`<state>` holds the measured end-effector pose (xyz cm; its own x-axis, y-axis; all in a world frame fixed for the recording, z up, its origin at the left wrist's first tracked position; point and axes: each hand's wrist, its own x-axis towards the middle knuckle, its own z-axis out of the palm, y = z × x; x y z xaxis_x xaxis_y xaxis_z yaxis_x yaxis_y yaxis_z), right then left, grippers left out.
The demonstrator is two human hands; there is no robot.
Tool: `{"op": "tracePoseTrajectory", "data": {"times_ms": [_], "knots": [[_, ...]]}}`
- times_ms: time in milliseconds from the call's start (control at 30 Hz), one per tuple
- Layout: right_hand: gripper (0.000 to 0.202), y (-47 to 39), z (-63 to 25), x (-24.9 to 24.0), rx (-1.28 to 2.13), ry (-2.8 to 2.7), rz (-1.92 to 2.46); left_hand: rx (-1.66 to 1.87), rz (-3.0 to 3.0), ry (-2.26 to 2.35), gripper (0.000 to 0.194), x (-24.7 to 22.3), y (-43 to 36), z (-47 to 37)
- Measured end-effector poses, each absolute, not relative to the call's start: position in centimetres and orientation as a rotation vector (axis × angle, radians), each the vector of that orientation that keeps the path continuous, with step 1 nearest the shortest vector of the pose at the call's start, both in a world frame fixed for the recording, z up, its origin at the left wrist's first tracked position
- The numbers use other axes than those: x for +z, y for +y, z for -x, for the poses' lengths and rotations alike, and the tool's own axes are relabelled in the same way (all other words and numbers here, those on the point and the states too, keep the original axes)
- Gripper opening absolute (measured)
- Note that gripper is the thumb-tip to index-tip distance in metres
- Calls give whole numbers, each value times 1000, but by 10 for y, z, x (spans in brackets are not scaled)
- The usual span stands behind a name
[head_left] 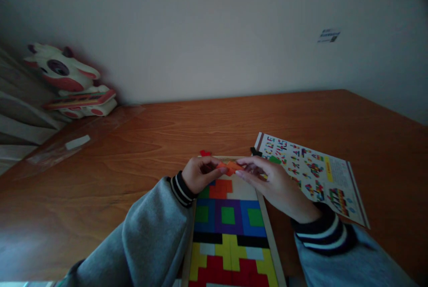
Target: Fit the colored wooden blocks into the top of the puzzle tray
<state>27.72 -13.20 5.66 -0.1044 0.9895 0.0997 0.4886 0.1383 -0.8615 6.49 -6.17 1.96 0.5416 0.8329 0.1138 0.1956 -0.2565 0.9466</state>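
Note:
Over the far end of a wooden puzzle board (271, 251), my left hand (203, 174) and my right hand (272, 184) come together on an orange puzzle piece (230, 168). Thumb and fingers of each hand pinch one side of it. Whether it is one piece or two touching, I cannot tell. Coloured blocks fill the near and middle board: red, yellow, black, and blue and purple frames around green squares (228, 215). Another orange piece (219, 188) lies in the board just below my hands, beside a green one. The board's far end is partly hidden by my fingers.
A printed pattern sheet (337, 189) lies right of the board, partly behind my right hand. Loose red (205, 153), black (256, 151) and green (275, 160) pieces sit around the board's far end. At the back left stand a cow-shaped toy keyboard (80, 100) and clear plastic wrapping (50, 155).

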Motion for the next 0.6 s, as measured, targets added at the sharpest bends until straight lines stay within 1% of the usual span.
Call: {"op": "tracePoseTrajectory", "data": {"times_ms": [200,300,400,500,600], "knots": [[20,-128,-267,56,916,-1719,1397,824,-1845,833,33,31,-67,-69],[23,-127,-270,55,894,-1721,1392,794,-1881,820,32,30,-66,-68],[26,-126,-281,58,888,-1753,1415,802,-2071,770,28,28,-64,-65],[25,-126,-293,64,962,-1850,1454,853,-2330,730,22,28,-62,-63],[26,-128,-299,66,1015,-1917,1482,805,-2521,586,20,27,-61,-61]]}}
